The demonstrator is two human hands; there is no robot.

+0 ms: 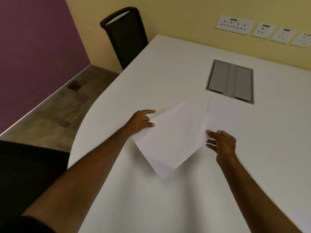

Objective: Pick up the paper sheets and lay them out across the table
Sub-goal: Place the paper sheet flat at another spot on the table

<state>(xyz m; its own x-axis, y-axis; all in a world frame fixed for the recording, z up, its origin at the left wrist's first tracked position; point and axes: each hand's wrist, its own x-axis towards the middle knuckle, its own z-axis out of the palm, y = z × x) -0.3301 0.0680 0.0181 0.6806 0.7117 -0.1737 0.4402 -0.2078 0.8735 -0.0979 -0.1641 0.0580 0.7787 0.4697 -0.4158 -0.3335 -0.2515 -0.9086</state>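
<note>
A white paper sheet (170, 140) hangs tilted a little above the white table (151, 199), one corner pointing toward me. My left hand (140, 121) pinches its left edge between thumb and fingers. My right hand (221, 143) touches the sheet's right edge with thumb and fingertips. A second white sheet (235, 118) lies flat on the table just right of the held one, its near-left corner tucked under it. The second sheet is hard to tell from the tabletop.
A grey metal cable hatch (231, 80) is set into the table beyond the sheets. A black chair (125, 37) stands at the far left corner. Wall sockets (234, 24) line the yellow wall. The table's curved left edge drops to the floor (58, 111).
</note>
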